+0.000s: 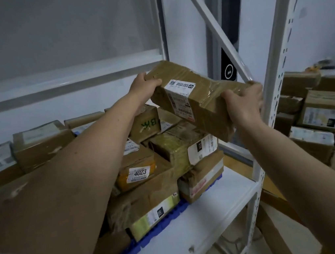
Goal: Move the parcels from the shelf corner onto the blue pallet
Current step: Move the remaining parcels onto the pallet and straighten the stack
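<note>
A long brown taped parcel (pixel 205 99) with a white label is held in the air, tilted, above the pile. My left hand (pixel 143 85) grips its far left end. Its near right end is gripped by my right hand (pixel 244 104). Below it, several cardboard parcels (pixel 166 158) lie stacked on a blue pallet (pixel 173 214) that rests on the white shelf board (pixel 206 223). One parcel there bears a label reading 4023 (pixel 139 173).
White slotted shelf uprights (pixel 279 66) and a diagonal brace (pixel 213 28) stand right behind the held parcel. More parcels (pixel 325 116) are piled to the right beyond the frame. A shelf beam (pixel 61 80) runs overhead at the left.
</note>
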Demonstrator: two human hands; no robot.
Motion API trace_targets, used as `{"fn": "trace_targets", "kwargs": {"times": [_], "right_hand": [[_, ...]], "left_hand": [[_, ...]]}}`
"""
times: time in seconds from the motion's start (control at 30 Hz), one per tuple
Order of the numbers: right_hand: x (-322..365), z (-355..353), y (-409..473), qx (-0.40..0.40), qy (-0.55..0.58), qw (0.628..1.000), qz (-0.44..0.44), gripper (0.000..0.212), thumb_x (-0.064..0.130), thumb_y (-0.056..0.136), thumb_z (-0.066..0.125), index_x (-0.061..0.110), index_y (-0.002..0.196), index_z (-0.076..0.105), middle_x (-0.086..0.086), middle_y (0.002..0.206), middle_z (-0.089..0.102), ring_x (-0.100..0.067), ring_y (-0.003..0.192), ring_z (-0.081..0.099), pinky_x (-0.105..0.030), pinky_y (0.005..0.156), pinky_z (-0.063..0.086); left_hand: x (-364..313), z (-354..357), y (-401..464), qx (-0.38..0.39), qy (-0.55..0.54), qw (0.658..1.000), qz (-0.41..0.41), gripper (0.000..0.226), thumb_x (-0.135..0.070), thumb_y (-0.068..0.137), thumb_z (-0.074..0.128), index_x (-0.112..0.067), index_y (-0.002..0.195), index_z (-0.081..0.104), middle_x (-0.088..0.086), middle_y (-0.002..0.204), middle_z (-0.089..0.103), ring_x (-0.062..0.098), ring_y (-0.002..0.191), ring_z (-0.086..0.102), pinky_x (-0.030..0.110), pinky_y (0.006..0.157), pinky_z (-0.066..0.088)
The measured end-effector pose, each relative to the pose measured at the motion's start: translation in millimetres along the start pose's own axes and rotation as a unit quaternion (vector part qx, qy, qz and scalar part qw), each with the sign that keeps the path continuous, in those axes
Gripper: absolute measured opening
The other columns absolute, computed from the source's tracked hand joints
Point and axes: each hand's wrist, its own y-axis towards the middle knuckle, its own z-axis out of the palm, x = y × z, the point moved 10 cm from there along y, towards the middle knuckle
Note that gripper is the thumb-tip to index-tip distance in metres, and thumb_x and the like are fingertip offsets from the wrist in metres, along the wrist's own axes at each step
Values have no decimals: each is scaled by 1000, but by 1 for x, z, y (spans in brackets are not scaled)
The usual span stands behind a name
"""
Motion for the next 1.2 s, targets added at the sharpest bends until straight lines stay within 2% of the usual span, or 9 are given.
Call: {"fn": "trace_targets", "kwargs": {"times": [0.1,0.23,0.33,0.47,0.57,0.67,0.8,1.0,1.2], "right_hand": [[0,18,20,11,-18,999,-28,75,22,87,58,14,147,14,-10,152,18,-29,142,15,-52,116,19],[-13,48,46,53,-22,998,-16,77,21,88,56,16,149,10,-13,152,16,-31,142,14,-51,117,16],[-23,70,59,82,-52,995,-10,76,24,88,56,15,149,11,-14,151,18,-32,141,15,-47,115,15],[-32,99,68,123,-81,989,-7,67,27,90,53,15,146,20,-13,145,24,-30,136,21,-48,109,24],[-33,115,71,145,-104,984,-14,59,32,90,51,17,142,29,-11,139,27,-28,131,24,-45,106,24],[-29,125,71,153,-130,978,-50,55,37,89,51,17,137,34,-9,133,29,-27,126,27,-45,104,24],[-31,129,67,158,-160,971,-78,54,41,89,50,16,135,36,-9,130,29,-27,123,28,-45,103,24],[-29,134,56,195,-192,953,-130,57,46,85,54,17,132,38,-5,128,31,-23,121,29,-41,98,28],[-30,131,55,220,-192,949,-122,60,50,85,55,16,132,39,-5,129,31,-24,123,29,-42,102,30]], "left_hand": [[6,14,31,8,23,1000,-18,57,-35,91,58,-13,140,39,-2,124,49,13,104,46,27,83,34],[19,24,68,7,85,995,-48,75,-43,90,58,-12,149,25,7,152,33,24,136,34,35,102,31],[36,27,88,8,128,989,-73,79,-52,89,55,-10,149,25,10,152,32,27,137,34,35,100,31],[61,27,103,17,183,977,-104,85,-65,85,50,-11,148,30,9,152,33,28,135,37,38,101,34],[70,26,109,26,210,971,-113,86,-72,80,49,-12,141,41,9,143,45,27,119,48,36,85,40],[77,26,111,48,234,962,-132,98,-83,67,47,-16,138,45,7,137,49,27,114,49,37,81,40],[88,34,115,85,279,945,-146,106,-95,46,42,-17,116,60,4,118,60,19,96,56,34,73,42],[95,37,110,103,334,924,-156,130,-98,42,42,-17,144,35,5,149,38,28,131,40,41,96,35],[92,39,105,86,353,919,-155,130,-97,44,39,-16,146,32,7,151,35,30,134,37,44,106,33]]}}
